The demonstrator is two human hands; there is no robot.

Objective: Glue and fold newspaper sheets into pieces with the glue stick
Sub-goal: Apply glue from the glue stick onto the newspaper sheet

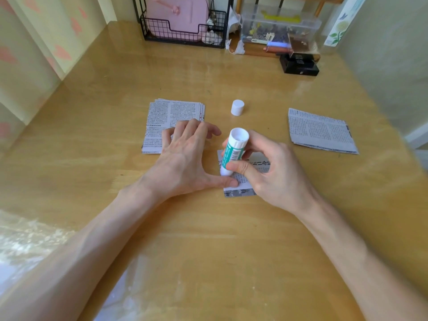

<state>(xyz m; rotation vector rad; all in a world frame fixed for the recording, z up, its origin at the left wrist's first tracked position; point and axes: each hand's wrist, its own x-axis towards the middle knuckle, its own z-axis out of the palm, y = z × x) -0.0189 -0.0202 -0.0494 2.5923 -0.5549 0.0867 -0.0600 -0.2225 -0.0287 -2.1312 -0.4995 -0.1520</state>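
Note:
A small newspaper piece [240, 189] lies on the wooden table [208, 239] in the middle. My right hand [275, 172] grips a green-and-white glue stick [232, 150], tilted, its lower end down on the paper. My left hand [183, 156] lies flat with spread fingers, its thumb pressing the paper's left edge, its fingers over the corner of a stack of newspaper sheets [162, 121] to the left. The white cap [237, 107] stands alone behind the glue stick. A second pile of newspaper pieces [322, 133] lies to the right.
At the table's back stand a black wire basket [183, 35] with a pink item, a clear plastic box [280, 26] of small things, and a black box [298, 66]. A wall runs along the right, a patterned curtain on the left.

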